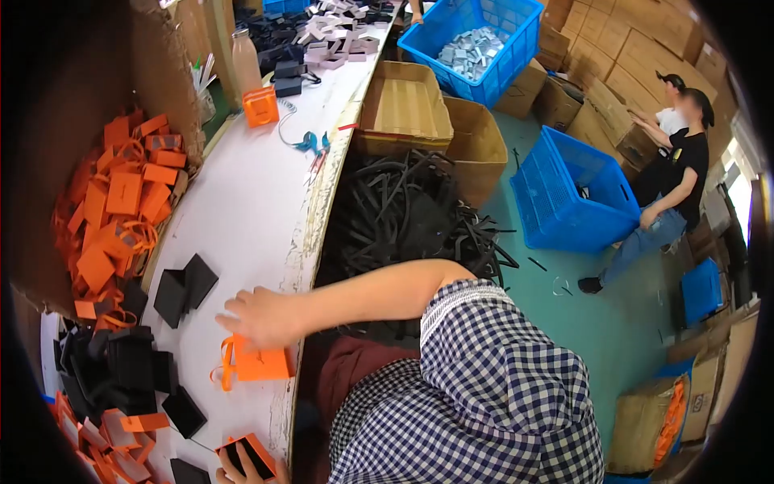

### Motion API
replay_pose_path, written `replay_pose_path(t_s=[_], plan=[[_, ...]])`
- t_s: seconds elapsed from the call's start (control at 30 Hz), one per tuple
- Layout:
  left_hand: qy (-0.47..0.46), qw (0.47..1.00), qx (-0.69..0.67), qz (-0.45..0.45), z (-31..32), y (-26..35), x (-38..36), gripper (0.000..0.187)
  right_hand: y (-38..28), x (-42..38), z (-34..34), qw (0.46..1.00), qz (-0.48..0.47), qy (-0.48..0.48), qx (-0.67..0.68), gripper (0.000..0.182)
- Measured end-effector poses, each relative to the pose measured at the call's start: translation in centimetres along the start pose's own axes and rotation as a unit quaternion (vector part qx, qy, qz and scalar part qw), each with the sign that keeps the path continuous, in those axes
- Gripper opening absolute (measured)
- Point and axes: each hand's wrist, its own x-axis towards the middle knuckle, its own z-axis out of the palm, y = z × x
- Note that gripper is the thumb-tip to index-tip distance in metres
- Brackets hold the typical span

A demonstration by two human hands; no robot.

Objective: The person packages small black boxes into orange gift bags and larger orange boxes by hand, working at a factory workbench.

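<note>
My right hand (266, 316) lies palm down over the worktable, fingers stretched out, its near edge overlapping a small orange gift box (263, 365) with an orange ribbon loop. At the bottom edge of the view my left hand (250, 469) has its fingers around an orange box sleeve (262, 448) with a black piece inside it. Beyond my right hand rest two black boxes (185, 290), one leaning on the other. Another black box (185, 411) sits between my left hand and a heap of black boxes (121, 363).
Orange gift boxes (125, 194) fill a carton at the table's far side. An orange box (260, 107), a bottle (244, 60) and teal scissors-like tools (313, 143) stand farther up. Black strips (395, 210) lie beside the table. Two people stand near a blue crate (564, 202).
</note>
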Motion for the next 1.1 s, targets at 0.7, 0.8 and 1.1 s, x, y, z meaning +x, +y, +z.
replay_pose_path(t_s=[0.7,0.8,1.1], plan=[[0.092,0.949,-0.209,-0.217,5.3,-0.7,-5.6,0.094,-3.4,1.1,-3.3,0.968,-0.211,-0.024,0.134,0.094],[0.144,0.936,-0.237,-0.216,6.0,-0.8,-6.3,0.098,-5.2,2.8,-2.9,0.966,-0.15,-0.027,0.208,0.068],[0.168,0.905,-0.317,-0.228,6.3,-1.0,-6.8,0.105,-8.8,7.3,-0.9,0.97,-0.168,-0.08,-0.158,0.027]])
